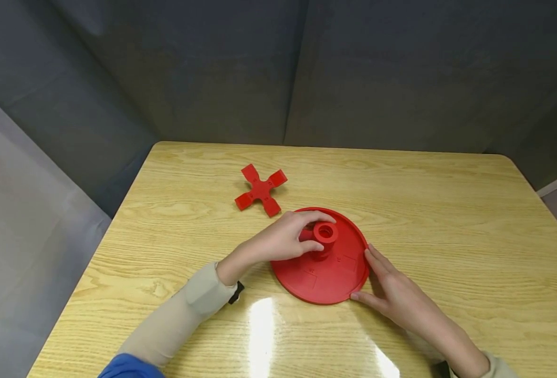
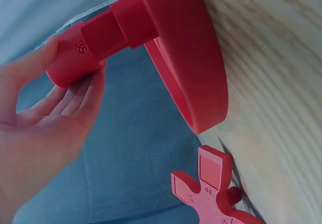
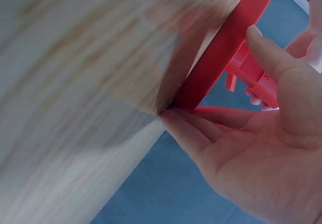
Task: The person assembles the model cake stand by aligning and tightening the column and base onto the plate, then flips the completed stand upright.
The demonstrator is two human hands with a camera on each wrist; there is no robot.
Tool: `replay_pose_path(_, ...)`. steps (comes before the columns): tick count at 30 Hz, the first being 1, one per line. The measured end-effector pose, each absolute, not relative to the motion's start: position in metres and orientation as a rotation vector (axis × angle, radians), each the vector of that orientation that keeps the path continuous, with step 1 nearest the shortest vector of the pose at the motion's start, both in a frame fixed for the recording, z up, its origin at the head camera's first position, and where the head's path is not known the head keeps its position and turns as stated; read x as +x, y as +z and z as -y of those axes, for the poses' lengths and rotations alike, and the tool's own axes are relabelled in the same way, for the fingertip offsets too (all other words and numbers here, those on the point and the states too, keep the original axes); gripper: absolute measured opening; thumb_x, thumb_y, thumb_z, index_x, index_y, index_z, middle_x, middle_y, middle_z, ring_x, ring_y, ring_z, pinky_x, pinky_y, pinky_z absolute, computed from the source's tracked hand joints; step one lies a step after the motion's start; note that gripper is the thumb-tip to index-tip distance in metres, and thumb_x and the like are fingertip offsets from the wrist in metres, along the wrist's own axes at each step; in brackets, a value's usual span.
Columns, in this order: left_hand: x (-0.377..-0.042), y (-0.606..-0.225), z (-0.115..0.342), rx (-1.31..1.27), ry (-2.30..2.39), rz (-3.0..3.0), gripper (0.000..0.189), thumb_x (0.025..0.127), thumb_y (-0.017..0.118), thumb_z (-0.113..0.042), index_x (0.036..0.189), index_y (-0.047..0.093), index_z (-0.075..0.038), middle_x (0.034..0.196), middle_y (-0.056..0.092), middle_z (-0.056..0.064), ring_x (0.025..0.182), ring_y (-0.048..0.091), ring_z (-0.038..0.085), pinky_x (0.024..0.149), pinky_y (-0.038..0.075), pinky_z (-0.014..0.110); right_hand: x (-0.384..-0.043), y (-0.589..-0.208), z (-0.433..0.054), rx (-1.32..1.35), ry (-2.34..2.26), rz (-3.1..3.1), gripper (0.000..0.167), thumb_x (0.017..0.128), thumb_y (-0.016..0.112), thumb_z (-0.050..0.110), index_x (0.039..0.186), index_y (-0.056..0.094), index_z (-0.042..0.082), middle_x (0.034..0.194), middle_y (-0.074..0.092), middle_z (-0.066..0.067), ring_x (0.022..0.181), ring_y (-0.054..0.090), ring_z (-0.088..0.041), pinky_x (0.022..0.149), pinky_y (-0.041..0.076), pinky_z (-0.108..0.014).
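A round red disc [image 1: 330, 286] with a raised rim lies flat on the worktop [image 1: 424, 199], its upper face marked with thin outlines and small characters. A red post [image 1: 327, 241] stands upright at its middle, stepped along its length, ring-shaped and hollow at the top, with "35" on its upper section. The left hand [image 1: 285, 236] grips that section; the right hand [image 1: 395, 291] touches the disc's rim.

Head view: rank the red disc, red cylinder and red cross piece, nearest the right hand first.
1. Red disc: the right hand touches its rim.
2. Red cylinder: above the disc, held by the left hand.
3. Red cross piece: far left, beyond the disc.
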State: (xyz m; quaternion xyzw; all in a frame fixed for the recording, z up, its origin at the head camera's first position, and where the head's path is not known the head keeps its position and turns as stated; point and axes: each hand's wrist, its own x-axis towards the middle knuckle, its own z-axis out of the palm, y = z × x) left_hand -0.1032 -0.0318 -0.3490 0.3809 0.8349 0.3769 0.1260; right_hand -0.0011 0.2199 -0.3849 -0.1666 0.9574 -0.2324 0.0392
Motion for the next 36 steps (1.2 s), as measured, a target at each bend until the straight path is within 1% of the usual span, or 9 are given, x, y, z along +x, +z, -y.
replay_pose_path(5,-0.095,-0.352,0.027,1.056,1.112,-2.542,0.059,0.085,0.078,-0.030,0.136,0.055,-0.011,0.127,0.061,-0.001,0.109,0.056,0.008,0.092,0.046,0.020,-0.001,-0.385,-0.220,-0.499,-0.711,-2.925,0.091,0.083,0.078,0.041,0.146,0.035,-0.010,0.153,0.029,-0.028,0.133,0.040,-0.046,0.097,0.043,-0.059)
replay_pose_path(8,-0.090,-0.351,0.023,1.008,1.104,-2.625,0.060,0.083,0.080,-0.034,0.133,0.056,-0.009,0.123,0.062,0.000,0.105,0.058,0.008,0.089,0.047,0.018,-0.001,-0.385,-0.220,-0.490,-0.709,-2.920,0.092,0.083,0.078,0.041,0.146,0.035,-0.010,0.153,0.028,-0.028,0.133,0.040,-0.046,0.097,0.044,-0.059)
replay_pose_path(14,-0.088,-0.351,0.019,0.980,1.083,-2.691,0.053,0.084,0.080,-0.030,0.128,0.060,-0.009,0.114,0.065,-0.001,0.095,0.058,0.006,0.081,0.047,0.016,0.000,-0.384,-0.219,-0.491,-0.708,-2.917,0.092,0.083,0.078,0.040,0.145,0.035,-0.011,0.153,0.029,-0.028,0.133,0.039,-0.046,0.097,0.044,-0.059)
replay_pose_path(19,-0.089,-0.351,0.019,1.013,1.084,-2.688,0.049,0.085,0.079,-0.028,0.126,0.061,-0.008,0.111,0.067,0.000,0.091,0.059,0.008,0.080,0.048,0.018,0.000,-0.384,-0.220,-0.494,-0.705,-2.922,0.091,0.083,0.078,0.040,0.146,0.035,-0.011,0.153,0.029,-0.028,0.133,0.040,-0.045,0.097,0.044,-0.058)
replay_pose_path(23,-0.089,-0.349,0.019,1.033,1.062,-2.684,0.049,0.085,0.079,-0.027,0.126,0.061,-0.007,0.109,0.067,0.000,0.090,0.059,0.007,0.079,0.047,0.017,0.000,-0.384,-0.220,-0.500,-0.703,-2.928,0.091,0.083,0.078,0.041,0.145,0.036,-0.011,0.153,0.030,-0.028,0.133,0.040,-0.046,0.098,0.043,-0.059)
replay_pose_path(32,-0.090,-0.350,0.021,1.024,1.086,-2.658,0.050,0.085,0.079,-0.028,0.126,0.061,-0.009,0.110,0.066,-0.002,0.090,0.058,0.005,0.078,0.047,0.016,0.000,-0.384,-0.220,-0.509,-0.698,-2.936,0.091,0.084,0.077,0.041,0.145,0.036,-0.012,0.152,0.030,-0.029,0.132,0.040,-0.046,0.097,0.043,-0.059)
replay_pose_path(36,-0.090,-0.355,0.025,1.021,1.155,-2.609,0.054,0.084,0.080,-0.029,0.130,0.059,-0.011,0.115,0.064,-0.003,0.096,0.058,0.005,0.083,0.048,0.017,0.000,-0.384,-0.220,-0.516,-0.698,-2.931,0.090,0.084,0.077,0.040,0.145,0.036,-0.012,0.153,0.030,-0.029,0.132,0.040,-0.046,0.096,0.044,-0.059)
